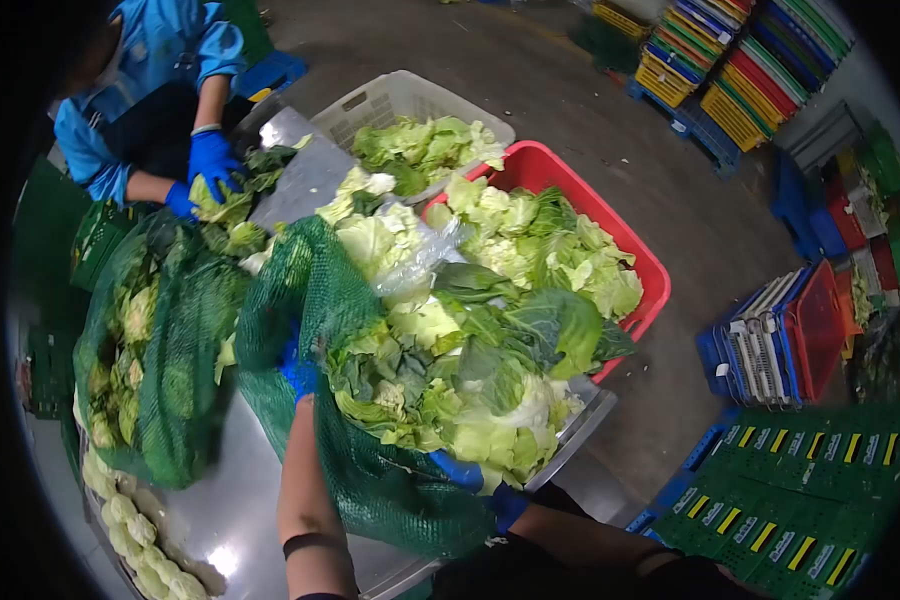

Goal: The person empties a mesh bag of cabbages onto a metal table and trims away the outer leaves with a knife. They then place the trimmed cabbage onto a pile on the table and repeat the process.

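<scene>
A green mesh bag (390,500) lies across the front of the metal table, its mouth spread beside a heap of loose cabbage leaves (500,400). My left hand (298,368), in a blue glove, is closed on the netting at the bag's left side, and folds of mesh partly cover it. At the heap's near edge is my right hand (508,506), also gloved in blue. Its fingers curl round the bag's rim against the leaves, partly hidden by them. Left of my left arm stands a second green mesh bag (175,370) filled with cabbages.
Leaves fill a red crate (653,290) and a pale crate (410,92) beyond the table (235,500). Cabbages (135,530) line its left edge. Across from me, a co-worker's blue-gloved hands (210,160) hold a cabbage. Stacked crates (760,75) and green crates (800,500) stand right.
</scene>
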`<state>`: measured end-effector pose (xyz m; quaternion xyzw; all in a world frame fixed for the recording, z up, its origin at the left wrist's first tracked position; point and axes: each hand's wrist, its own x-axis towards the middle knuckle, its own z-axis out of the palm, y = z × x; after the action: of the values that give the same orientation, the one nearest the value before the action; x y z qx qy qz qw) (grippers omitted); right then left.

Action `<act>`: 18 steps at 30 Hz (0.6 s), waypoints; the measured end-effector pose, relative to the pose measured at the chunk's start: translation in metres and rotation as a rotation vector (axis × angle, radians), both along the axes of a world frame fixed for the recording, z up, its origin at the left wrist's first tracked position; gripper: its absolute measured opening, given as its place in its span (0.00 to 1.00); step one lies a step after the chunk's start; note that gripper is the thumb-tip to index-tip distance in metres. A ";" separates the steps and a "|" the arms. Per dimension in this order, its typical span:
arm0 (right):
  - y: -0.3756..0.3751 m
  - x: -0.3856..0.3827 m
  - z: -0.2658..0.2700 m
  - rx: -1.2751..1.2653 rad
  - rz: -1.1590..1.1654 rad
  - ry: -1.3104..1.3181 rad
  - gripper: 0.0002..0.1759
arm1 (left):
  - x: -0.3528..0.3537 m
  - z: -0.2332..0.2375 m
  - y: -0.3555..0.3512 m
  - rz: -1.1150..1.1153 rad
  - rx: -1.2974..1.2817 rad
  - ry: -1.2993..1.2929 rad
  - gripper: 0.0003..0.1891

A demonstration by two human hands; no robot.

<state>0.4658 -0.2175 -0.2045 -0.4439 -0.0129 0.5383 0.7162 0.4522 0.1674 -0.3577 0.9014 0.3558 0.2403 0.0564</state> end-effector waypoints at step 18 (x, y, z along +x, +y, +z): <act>-0.180 0.283 -0.064 -0.531 -0.196 -1.109 0.33 | 0.275 0.137 -0.225 -0.501 -0.534 0.014 0.31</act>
<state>0.7492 -0.3979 -0.2683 -0.8196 -0.2076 0.1441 0.5142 0.7268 -0.0576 -0.2207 0.9157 0.1746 0.1113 0.3444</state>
